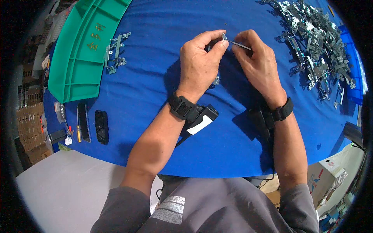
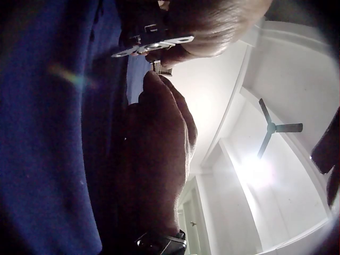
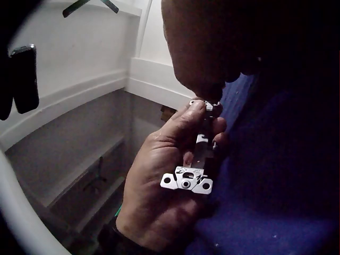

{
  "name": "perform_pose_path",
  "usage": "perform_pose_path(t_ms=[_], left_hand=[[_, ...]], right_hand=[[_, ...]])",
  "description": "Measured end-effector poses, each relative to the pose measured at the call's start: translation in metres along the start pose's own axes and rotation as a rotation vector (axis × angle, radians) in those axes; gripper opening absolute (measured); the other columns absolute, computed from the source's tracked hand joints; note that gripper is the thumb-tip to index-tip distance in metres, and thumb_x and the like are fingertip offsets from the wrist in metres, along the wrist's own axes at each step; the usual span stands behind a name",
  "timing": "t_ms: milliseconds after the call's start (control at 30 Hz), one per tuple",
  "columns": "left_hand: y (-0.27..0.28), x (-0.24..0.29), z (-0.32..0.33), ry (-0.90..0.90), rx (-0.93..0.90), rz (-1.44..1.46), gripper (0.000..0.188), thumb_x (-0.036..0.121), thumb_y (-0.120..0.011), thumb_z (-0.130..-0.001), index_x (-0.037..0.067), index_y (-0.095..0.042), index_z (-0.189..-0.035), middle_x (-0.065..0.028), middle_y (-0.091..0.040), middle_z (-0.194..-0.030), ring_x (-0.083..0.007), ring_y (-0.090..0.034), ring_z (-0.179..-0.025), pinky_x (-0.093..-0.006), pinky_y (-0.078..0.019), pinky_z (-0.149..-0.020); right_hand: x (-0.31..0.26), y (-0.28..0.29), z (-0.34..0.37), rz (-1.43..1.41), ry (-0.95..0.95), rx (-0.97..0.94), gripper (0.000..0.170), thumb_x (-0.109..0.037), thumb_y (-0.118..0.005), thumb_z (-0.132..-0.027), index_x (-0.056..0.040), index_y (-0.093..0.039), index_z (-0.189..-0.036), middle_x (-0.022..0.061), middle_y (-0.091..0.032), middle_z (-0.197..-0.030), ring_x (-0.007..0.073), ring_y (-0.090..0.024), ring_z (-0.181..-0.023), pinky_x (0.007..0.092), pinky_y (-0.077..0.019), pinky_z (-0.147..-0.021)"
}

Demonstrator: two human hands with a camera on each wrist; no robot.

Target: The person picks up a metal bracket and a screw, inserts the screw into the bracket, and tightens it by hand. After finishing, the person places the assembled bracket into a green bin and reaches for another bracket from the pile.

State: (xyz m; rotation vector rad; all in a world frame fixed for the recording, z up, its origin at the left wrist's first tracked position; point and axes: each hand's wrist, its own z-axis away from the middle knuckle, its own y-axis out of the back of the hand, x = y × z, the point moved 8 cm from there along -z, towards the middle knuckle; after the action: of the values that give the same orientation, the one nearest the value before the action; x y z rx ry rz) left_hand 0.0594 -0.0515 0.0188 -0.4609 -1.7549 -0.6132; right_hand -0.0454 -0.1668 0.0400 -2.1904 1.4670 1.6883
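Note:
In the head view the left hand (image 1: 200, 64) grips a narrow metal bracket, its upper end (image 1: 224, 37) between thumb and index finger and its lower end (image 1: 216, 80) below the palm. The right wrist view shows the bracket's wide end plate (image 3: 186, 180) with holes, lying across the left hand (image 3: 154, 186). Close by on the right, the right hand (image 1: 258, 64) pinches a thin, dark, rod-like piece (image 1: 241, 45), whose tip points at the bracket's upper end. Whether the tip touches it, I cannot tell. The right hand's fingertips are dark in the right wrist view.
A large pile of metal brackets (image 1: 318, 46) lies at the right by a blue tray (image 1: 352, 64). At the left are a green tray (image 1: 83, 58), brackets (image 1: 115, 53) beside it, a yellow-handled screwdriver (image 1: 79, 134) and a black case (image 1: 101, 127) on the blue cloth (image 1: 202, 151).

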Motion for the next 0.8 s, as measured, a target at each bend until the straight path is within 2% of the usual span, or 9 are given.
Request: perform_pose_path(t_ms=[67, 133, 233, 333, 467, 567, 667, 767, 800], left_hand=[[-0.0001, 0.0001, 0.0, -0.001, 0.0, 0.004, 0.026, 0.01, -0.074, -0.093, 0.0, -0.074, -0.117, -0.0035, -0.074, -0.095, -0.0056, -0.063, -0.072, -0.021, -0.0535, -0.063], [0.0002, -0.001, 0.0001, 0.003, 0.002, 0.013, 0.025, 0.01, -0.074, -0.093, 0.0, -0.074, -0.117, -0.0036, -0.074, -0.095, -0.0054, -0.063, -0.073, -0.0211, -0.0539, -0.064], [-0.0004, -0.002, -0.0001, 0.001, 0.004, 0.028, 0.025, 0.009, -0.074, -0.093, 0.0, -0.074, -0.117, -0.0037, -0.074, -0.095, -0.0054, -0.064, -0.073, -0.0211, -0.0543, -0.064], [-0.0002, -0.0022, -0.0002, -0.002, -0.001, 0.018, 0.025, 0.009, -0.074, -0.093, 0.001, -0.074, -0.117, -0.004, -0.074, -0.095, -0.0056, -0.064, -0.074, -0.0211, -0.0546, -0.064], [-0.0005, -0.0015, -0.0001, 0.004, -0.01, 0.015, 0.025, 0.009, -0.074, -0.093, 0.001, -0.074, -0.117, -0.0041, -0.074, -0.096, -0.0059, -0.064, -0.075, -0.0212, -0.0547, -0.065], [-0.0001, -0.0004, 0.0, 0.005, -0.003, 0.017, 0.025, 0.009, -0.074, -0.093, 0.0, -0.074, -0.117, -0.0044, -0.074, -0.096, -0.0061, -0.064, -0.075, -0.0213, -0.0549, -0.065], [0.0, -0.0005, 0.0001, 0.011, -0.002, 0.009, 0.025, 0.009, -0.074, -0.093, 0.0, -0.074, -0.117, -0.0049, -0.074, -0.097, -0.0063, -0.065, -0.075, -0.0216, -0.0553, -0.065], [-0.0001, -0.0018, -0.0004, -0.001, 0.0, 0.021, 0.025, 0.009, -0.073, -0.093, 0.0, -0.074, -0.117, -0.0054, -0.074, -0.097, -0.0066, -0.065, -0.076, -0.0219, -0.0559, -0.066], [-0.0001, -0.0017, -0.0005, 0.0, -0.006, 0.014, 0.025, 0.009, -0.073, -0.094, 0.0, -0.073, -0.117, -0.0054, -0.074, -0.097, -0.0067, -0.065, -0.076, -0.022, -0.0561, -0.066]], right_hand=[[-0.0002, 0.0029, -0.0001, -0.003, 0.028, 0.01, 0.019, -0.02, -0.068, -0.096, -0.0011, -0.064, -0.092, 0.0202, -0.066, -0.078, 0.0369, -0.065, -0.068, 0.0436, -0.0498, -0.061], [0.0048, -0.002, -0.0008, 0.136, -0.022, -0.114, 0.02, -0.019, -0.07, -0.094, -0.0016, -0.062, -0.101, 0.0201, -0.068, -0.082, 0.0362, -0.067, -0.071, 0.0422, -0.0515, -0.062], [0.0046, -0.0016, -0.0021, 0.192, -0.049, -0.127, 0.021, -0.02, -0.07, -0.094, -0.0016, -0.062, -0.102, 0.0202, -0.069, -0.083, 0.0359, -0.069, -0.072, 0.0415, -0.0524, -0.063], [0.0011, -0.0008, -0.0001, 0.012, -0.049, -0.049, 0.021, -0.021, -0.068, -0.096, -0.0013, -0.064, -0.093, 0.0201, -0.068, -0.08, 0.0372, -0.067, -0.07, 0.043, -0.0511, -0.061], [0.0027, 0.0023, -0.0008, 0.041, 0.004, -0.012, 0.021, -0.022, -0.069, -0.096, -0.0012, -0.065, -0.094, 0.0202, -0.068, -0.08, 0.0371, -0.067, -0.07, 0.0429, -0.051, -0.061], [0.0027, -0.0004, -0.0019, 0.15, -0.016, -0.105, 0.022, -0.021, -0.069, -0.094, -0.0011, -0.062, -0.102, 0.0207, -0.069, -0.083, 0.0369, -0.068, -0.072, 0.0421, -0.052, -0.063], [0.0023, -0.0027, -0.0015, 0.169, -0.036, -0.123, 0.021, -0.02, -0.069, -0.095, -0.001, -0.062, -0.102, 0.0205, -0.069, -0.083, 0.0369, -0.068, -0.072, 0.0419, -0.0521, -0.063], [0.0016, -0.0018, -0.0002, 0.024, -0.052, -0.054, 0.019, -0.02, -0.067, -0.097, -0.0017, -0.064, -0.093, 0.0198, -0.067, -0.079, 0.0374, -0.066, -0.069, 0.0435, -0.0505, -0.061], [0.0007, -0.0016, -0.0005, 0.029, 0.007, -0.019, 0.019, -0.02, -0.067, -0.097, -0.0018, -0.064, -0.093, 0.0197, -0.067, -0.078, 0.0374, -0.066, -0.069, 0.0435, -0.0502, -0.06]])
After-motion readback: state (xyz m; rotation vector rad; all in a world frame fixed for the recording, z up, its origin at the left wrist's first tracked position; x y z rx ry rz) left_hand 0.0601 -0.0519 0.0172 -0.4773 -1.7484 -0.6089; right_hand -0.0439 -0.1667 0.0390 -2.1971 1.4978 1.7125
